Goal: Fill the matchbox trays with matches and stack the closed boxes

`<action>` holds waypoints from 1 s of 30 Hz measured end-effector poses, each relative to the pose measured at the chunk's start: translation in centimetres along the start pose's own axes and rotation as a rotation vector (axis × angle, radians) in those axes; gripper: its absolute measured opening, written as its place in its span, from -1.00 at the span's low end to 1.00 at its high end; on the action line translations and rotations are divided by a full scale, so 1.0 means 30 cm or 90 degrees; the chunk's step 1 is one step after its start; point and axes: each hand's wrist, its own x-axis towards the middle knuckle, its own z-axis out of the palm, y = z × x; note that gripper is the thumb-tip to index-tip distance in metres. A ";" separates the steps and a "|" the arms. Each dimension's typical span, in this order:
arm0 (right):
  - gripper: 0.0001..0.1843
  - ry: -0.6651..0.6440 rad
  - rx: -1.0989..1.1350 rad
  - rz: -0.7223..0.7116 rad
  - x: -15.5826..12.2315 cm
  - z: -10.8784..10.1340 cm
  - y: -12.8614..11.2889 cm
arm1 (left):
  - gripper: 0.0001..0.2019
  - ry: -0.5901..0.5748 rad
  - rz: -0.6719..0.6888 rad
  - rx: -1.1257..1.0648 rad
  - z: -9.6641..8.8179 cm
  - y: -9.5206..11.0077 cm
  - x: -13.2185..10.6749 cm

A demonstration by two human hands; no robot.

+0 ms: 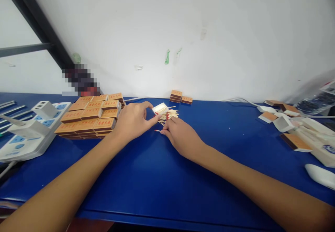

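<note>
My left hand [133, 120] pinches a small white matchbox tray [160, 108] between thumb and forefinger, holding it tilted just above the blue table [146, 176]. My right hand [180, 136] rests on the table beside it, fingers curled onto a loose heap of red-tipped matches [170, 115]. A single match lies by its fingertips. The tray touches the left edge of the heap.
A large stack of orange matchboxes [90, 116] stands left of my left hand. White power strips [28, 130] lie at far left. Two or three matchboxes [180, 96] sit by the white wall. Opened boxes and white trays [288, 123] clutter the right side.
</note>
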 end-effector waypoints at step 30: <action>-0.84 0.124 0.136 -0.006 0.063 -0.001 0.090 | -0.75 -0.401 0.126 -0.216 -0.039 0.024 -0.019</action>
